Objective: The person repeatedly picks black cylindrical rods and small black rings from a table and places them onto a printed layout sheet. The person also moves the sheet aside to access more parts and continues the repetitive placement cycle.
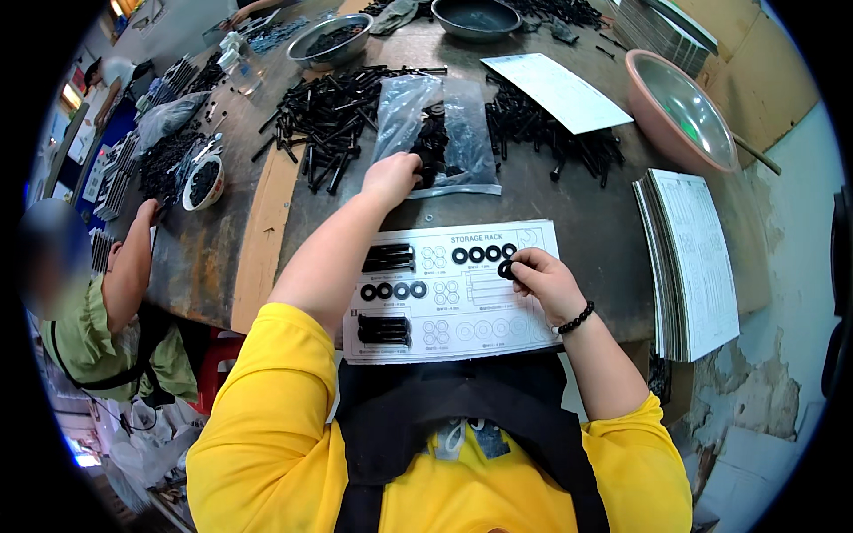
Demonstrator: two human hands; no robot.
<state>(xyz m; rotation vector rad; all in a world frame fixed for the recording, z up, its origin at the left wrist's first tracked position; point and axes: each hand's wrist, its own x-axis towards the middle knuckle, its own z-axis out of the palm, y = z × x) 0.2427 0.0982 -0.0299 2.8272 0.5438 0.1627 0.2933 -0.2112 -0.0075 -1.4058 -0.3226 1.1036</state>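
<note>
A printed card lies before me, with black bolts in two groups at its left. On it are a row of black washers at mid-left and another row along the upper right. My right hand pinches a black washer over the card's right side, just below that upper row. Beyond the card, my left hand reaches to the mouth of a clear plastic bag holding black washers. Its fingers are curled in against them; what they grip is hidden.
Heaps of black bolts flank the bag, a white sheet lying over the right one. A stack of printed cards and a pink-rimmed basin stand at right. Metal bowls sit farther back. Another person works at left.
</note>
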